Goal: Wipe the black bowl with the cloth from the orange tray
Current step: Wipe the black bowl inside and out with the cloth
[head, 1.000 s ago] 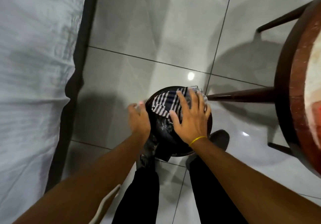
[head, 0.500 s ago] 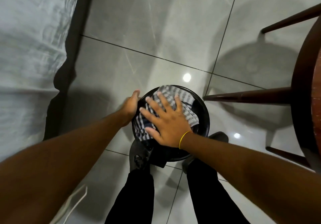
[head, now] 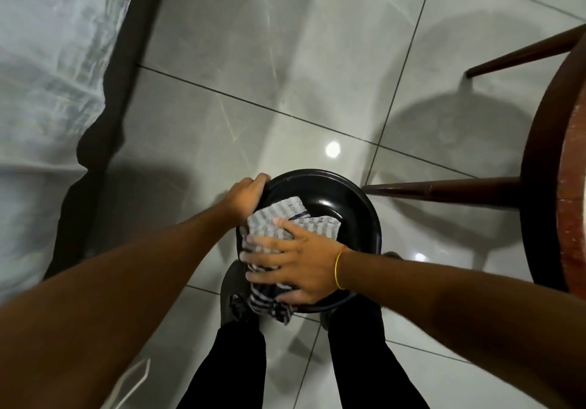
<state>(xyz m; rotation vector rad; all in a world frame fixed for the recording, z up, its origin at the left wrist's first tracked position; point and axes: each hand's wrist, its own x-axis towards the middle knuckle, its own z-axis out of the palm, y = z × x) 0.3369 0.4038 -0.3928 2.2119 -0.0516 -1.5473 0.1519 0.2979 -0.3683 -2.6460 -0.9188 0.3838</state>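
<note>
Striped cloth [head: 287, 216] pressed into glossy round bowl [head: 336, 191].

Floor [head: 285, 59]: large glossy pale-grey tiles with thin dark grout lines; a ceiling light reflects as one bright spot [head: 332, 149].

Left side: a bed or mattress under a wrinkled white sheet [head: 47, 91], with a dark band of shadow along its foot.

Right side: a round dark wooden table [head: 536, 170], two splayed legs [head: 444, 188] meeting the tiles.

Near edge: a dark shoe [head: 233, 294] planted on the tile.

Bottom left: a thin white frame-like item [head: 139, 383], possibly wire; too blurred to identify.
</note>
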